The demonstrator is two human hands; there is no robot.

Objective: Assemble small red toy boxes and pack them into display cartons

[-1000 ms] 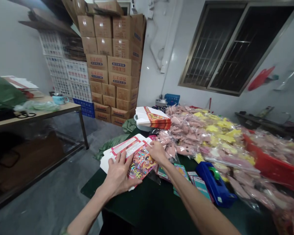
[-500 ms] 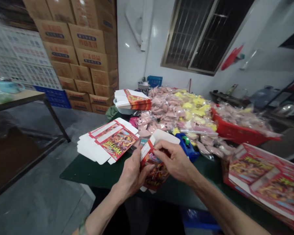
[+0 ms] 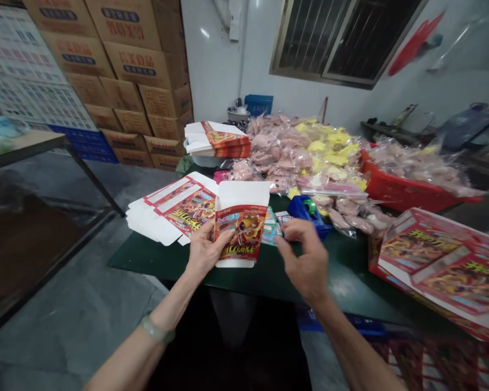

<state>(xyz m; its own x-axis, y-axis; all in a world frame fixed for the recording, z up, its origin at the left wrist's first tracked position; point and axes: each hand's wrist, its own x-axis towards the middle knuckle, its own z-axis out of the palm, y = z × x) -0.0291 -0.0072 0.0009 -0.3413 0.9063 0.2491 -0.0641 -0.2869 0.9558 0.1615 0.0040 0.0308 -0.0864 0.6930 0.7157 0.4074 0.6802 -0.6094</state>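
My left hand (image 3: 205, 247) grips a red printed carton (image 3: 241, 233) by its left side, thumb across its front. The carton's white top flap stands raised and a white edge shows at its bottom. My right hand (image 3: 307, 255) is off the carton, with its fingers curved and thumb and forefinger apart. Its fingertips are beside several small printed cards (image 3: 272, 231) on the green table (image 3: 342, 271); whether they touch the cards I cannot tell. Behind that hand stands a blue tape dispenser (image 3: 305, 214). Flat unfolded cartons (image 3: 175, 209) lie fanned to the left of my left hand.
Bagged pink and yellow pieces (image 3: 285, 149) are heaped at the back, beside a red basin (image 3: 394, 184) holding more. Another stack of flat cartons (image 3: 220, 140) rests on a white tub. A large red printed box (image 3: 439, 266) stands at right. Brown boxes (image 3: 134, 65) are piled behind.
My right hand has let go of the carton and moved right and down to the cards. The carton, held in my left hand, has turned more upright and its flap faces me.
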